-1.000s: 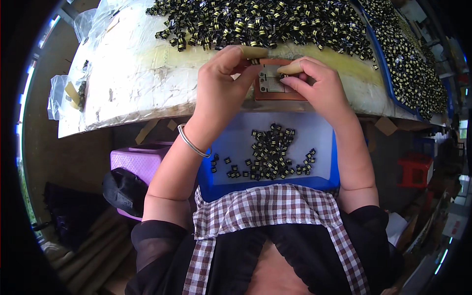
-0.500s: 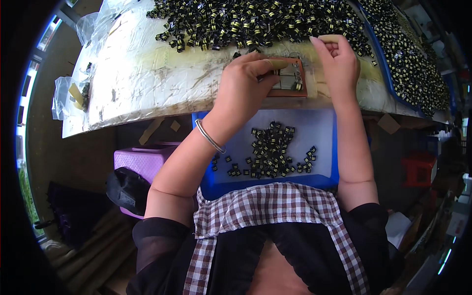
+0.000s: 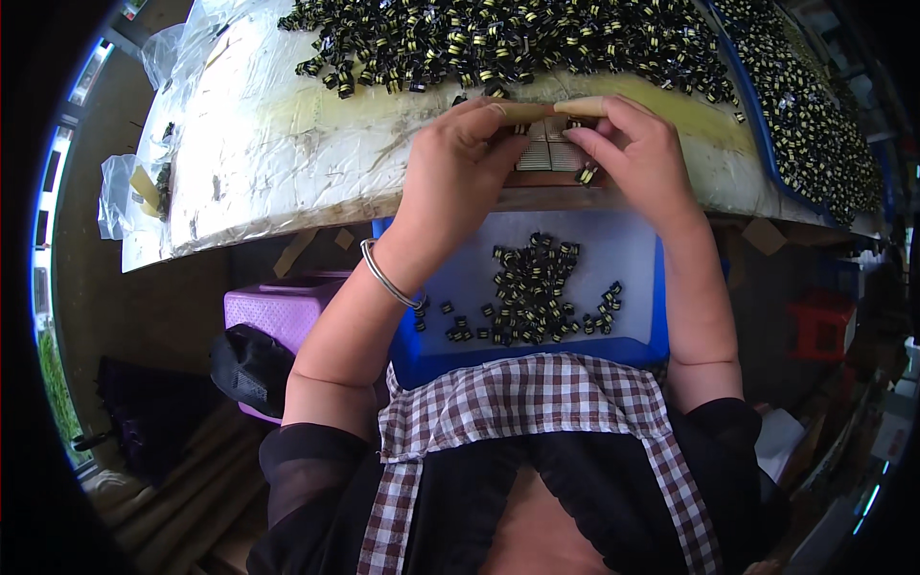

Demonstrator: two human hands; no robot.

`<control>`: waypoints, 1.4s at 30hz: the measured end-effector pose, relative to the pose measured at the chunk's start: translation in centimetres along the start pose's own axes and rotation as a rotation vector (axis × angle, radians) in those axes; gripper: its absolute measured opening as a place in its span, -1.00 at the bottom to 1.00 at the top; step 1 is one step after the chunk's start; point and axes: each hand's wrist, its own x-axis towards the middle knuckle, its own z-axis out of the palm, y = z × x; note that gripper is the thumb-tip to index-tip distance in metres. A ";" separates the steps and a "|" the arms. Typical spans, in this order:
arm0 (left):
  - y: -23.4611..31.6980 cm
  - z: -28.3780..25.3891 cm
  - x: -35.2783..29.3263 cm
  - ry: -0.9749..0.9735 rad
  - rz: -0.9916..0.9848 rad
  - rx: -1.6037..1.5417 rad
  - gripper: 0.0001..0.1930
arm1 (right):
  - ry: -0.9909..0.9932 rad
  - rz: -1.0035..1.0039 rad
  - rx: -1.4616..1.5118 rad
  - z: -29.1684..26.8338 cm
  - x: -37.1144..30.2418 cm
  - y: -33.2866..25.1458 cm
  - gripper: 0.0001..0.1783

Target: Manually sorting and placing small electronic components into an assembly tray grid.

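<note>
A small reddish-brown board with ridged metal plates [image 3: 549, 158] lies at the table's near edge. Over its left side is my left hand [image 3: 455, 163], forefinger and thumb closed around something small and dark. My right hand [image 3: 644, 158] comes in from the right, its thumb and forefinger pinched at the board's far right part; what they hold is mostly hidden. Both forefingers wear pale finger cots, their tips almost meeting. One small black-and-yellow coil-like part [image 3: 586, 176] sits at the board's near right corner.
Behind the board spreads a large heap of black-and-yellow parts [image 3: 498, 43]. A blue-rimmed tray [image 3: 752, 120] at the right holds many more. Below the table edge, a blue bin [image 3: 431, 359] contains several parts. A purple stool [image 3: 273, 311] with a black cap [image 3: 251, 369] stands left.
My right hand has moved left and down from beside the heap to the board, its fingertips now close to the left hand's. The left hand has shifted slightly left.
</note>
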 end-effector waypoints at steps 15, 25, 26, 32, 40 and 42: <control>-0.4 0.3 0.3 0.086 0.218 0.243 -0.85 | 0.003 -0.075 0.052 1.1 0.0 -1.0 -0.84; -0.3 1.8 1.5 -0.034 0.246 0.243 -0.87 | 0.244 -0.015 0.215 -0.2 2.1 1.4 -0.79; 0.4 2.1 1.6 -0.014 0.302 0.242 -0.89 | 0.295 0.035 0.026 -0.8 2.8 1.9 -0.76; 0.5 1.7 0.1 0.048 0.288 0.370 -0.86 | 0.416 -0.021 -0.405 1.1 3.6 2.5 -0.76; 0.8 2.0 -0.1 0.071 0.301 0.360 -0.88 | 0.422 -0.009 -0.254 1.4 3.5 3.1 -0.76; 0.7 2.1 0.0 0.082 0.306 0.349 -0.87 | 0.426 -0.033 -0.247 1.5 3.7 3.4 -0.76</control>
